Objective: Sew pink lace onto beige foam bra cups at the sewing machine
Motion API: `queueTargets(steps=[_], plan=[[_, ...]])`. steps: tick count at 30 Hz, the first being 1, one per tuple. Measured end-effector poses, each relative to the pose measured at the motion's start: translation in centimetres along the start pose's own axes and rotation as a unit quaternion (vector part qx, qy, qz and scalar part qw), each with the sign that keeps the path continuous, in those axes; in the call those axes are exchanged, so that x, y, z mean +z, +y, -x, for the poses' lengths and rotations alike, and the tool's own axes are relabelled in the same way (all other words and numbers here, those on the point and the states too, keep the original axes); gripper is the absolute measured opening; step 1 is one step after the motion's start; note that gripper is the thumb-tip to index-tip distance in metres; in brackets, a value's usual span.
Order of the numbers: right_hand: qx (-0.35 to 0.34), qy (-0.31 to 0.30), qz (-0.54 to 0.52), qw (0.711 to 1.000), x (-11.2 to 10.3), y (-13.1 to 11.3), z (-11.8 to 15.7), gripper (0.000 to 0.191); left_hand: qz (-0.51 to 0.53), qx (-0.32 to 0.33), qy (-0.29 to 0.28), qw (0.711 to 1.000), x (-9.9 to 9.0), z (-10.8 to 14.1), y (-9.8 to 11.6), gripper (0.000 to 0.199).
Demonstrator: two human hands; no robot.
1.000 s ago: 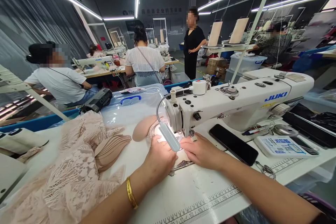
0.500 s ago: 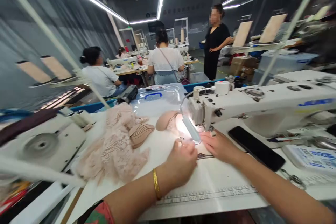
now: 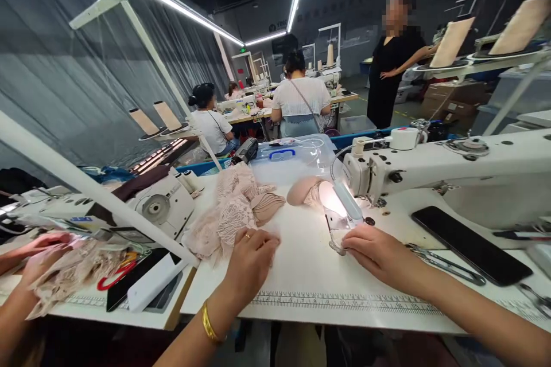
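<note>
My left hand (image 3: 253,258), with a ring and a gold bracelet, is closed with its fingers bent under, at the near edge of a pile of pale pink lace fabric (image 3: 236,212). Whether it grips anything is hidden. My right hand (image 3: 379,249) has its fingers pressed together on the table, beside a small beige piece with a dark edge (image 3: 337,241) near the needle area; what lies under the fingertips I cannot make out. Beyond it, a beige bra cup (image 3: 303,190) lies in the lamp light beside the white sewing machine (image 3: 430,160). A ribbed beige piece (image 3: 267,206) rests on the lace.
On the right lie a black phone (image 3: 471,243) and a metal tool (image 3: 447,264). A clear box with a blue handle (image 3: 293,157) stands behind. A ruler strip (image 3: 318,300) runs along the front edge. At left, a co-worker's hands (image 3: 43,252) hold lace fabric.
My left hand has moved left, away from the machine toward the lace pile. My right hand stays near the needle area, slightly closer to the front edge. The view has turned left.
</note>
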State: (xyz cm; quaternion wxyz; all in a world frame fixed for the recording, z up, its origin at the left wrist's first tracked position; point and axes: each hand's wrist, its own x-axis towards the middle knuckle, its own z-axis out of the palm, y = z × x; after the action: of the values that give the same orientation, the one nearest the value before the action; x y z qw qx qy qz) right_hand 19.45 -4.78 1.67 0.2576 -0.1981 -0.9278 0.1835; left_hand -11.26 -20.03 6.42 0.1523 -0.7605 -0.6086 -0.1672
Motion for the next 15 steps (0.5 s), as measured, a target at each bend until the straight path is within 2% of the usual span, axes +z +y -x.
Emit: queueTargets(steps=[2,4,6,10,12,15], plan=[[0.013,-0.01,-0.062,0.998,-0.1,-1.1,-0.2,0.026,0.072,0.086,0.027,0.993,-0.3,-0.3,2.1,0.025],[0.044,-0.002,-0.095,0.995,-0.2,-1.5,-0.2,0.024,0.142,0.125,0.007,0.982,-0.2,-0.2,3.6,0.02],[0.08,0.003,-0.1,0.992,-0.4,-1.5,0.0,0.022,0.18,0.079,0.007,0.98,0.4,0.2,3.8,0.017],[0.123,-0.006,-0.094,0.988,0.1,-2.2,-0.4,0.018,0.159,-0.107,0.065,0.979,2.3,1.0,1.7,0.019],[0.108,-0.001,-0.089,0.99,1.0,-3.0,-1.4,0.02,0.158,-0.145,0.076,0.974,3.0,1.3,1.0,0.024],[0.041,-0.027,-0.061,0.997,3.0,-4.4,-3.4,0.041,0.22,-0.164,0.06,0.96,3.7,1.7,0.4,0.029]])
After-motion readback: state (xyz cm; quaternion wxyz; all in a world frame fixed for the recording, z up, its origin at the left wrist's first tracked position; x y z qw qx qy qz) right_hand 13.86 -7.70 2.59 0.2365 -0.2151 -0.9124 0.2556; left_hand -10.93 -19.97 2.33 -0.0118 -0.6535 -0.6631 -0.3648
